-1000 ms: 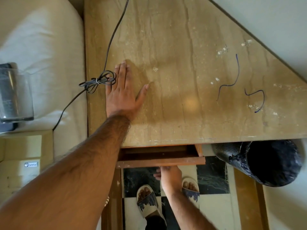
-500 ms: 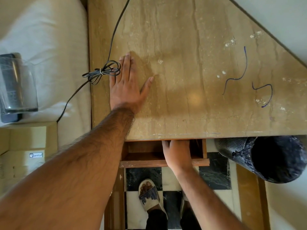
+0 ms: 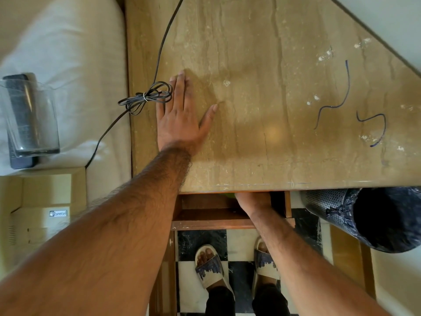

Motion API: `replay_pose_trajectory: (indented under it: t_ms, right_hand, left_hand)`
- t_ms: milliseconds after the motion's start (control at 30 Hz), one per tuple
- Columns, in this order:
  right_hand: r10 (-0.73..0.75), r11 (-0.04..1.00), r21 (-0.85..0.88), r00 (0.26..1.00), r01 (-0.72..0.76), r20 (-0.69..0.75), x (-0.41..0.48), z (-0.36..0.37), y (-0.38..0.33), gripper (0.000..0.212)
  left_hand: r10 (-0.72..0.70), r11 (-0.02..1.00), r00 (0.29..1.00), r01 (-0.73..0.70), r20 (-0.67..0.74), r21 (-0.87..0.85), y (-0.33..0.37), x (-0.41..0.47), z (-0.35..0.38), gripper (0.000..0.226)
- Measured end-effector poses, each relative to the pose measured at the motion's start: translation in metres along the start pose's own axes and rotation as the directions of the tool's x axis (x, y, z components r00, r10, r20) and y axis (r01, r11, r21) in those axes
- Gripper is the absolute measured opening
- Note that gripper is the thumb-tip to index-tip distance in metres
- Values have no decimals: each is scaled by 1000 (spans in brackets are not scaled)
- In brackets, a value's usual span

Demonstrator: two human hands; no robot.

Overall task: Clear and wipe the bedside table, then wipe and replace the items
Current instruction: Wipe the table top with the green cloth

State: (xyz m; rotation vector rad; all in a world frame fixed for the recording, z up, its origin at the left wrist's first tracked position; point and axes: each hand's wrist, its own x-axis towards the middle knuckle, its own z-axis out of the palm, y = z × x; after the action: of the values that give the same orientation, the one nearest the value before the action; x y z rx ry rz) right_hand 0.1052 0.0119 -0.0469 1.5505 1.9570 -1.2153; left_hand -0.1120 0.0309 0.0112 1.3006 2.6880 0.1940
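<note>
The beige marble top of the bedside table (image 3: 262,71) bears blue pen marks and white specks. My left hand (image 3: 180,117) lies flat on it, palm down, fingers apart, beside a bundled black cable (image 3: 148,96). My right hand (image 3: 252,199) reaches into the open wooden drawer (image 3: 211,221) below the table edge; its fingers are hidden under the top, next to a sliver of something green. On the bed at left lie a clear glass (image 3: 32,119) over a dark remote and a cream telephone (image 3: 43,213).
A perforated metal bin with a black liner (image 3: 376,217) stands at the right under the table edge. The bed (image 3: 68,42) runs along the left side. My sandalled feet stand on a black-and-white tiled floor (image 3: 241,245). A wall closes the top right.
My right hand rose from below the drawer front and went into the open drawer, deeper under the table top. My left hand stayed flat on the marble.
</note>
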Motion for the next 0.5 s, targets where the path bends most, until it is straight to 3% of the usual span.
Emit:
replay_pose_trajectory:
  t_ms: [67,167,367,500]
  right_hand:
    - [-115,979,-163,992,121,48,-6,-2,3,12]
    - [-284,880,-362,951,308,120,-27,-12,12,36]
    - [-457,788,-369,870,493,185,-82,-84,-6,46]
    - [-392,839,-293,883,459,260,-84,-155,-50,53]
  left_hand:
    - [25,1000,1000,-25,5,-1,-2,1,2,88]
    - [37,999,999,-37,3,-11,-3,0,5,87]
    - [42,999,999,-42,1,-9,-5,1,7,87]
    - [32,999,999,-32,3,-5,-6,0,9,87]
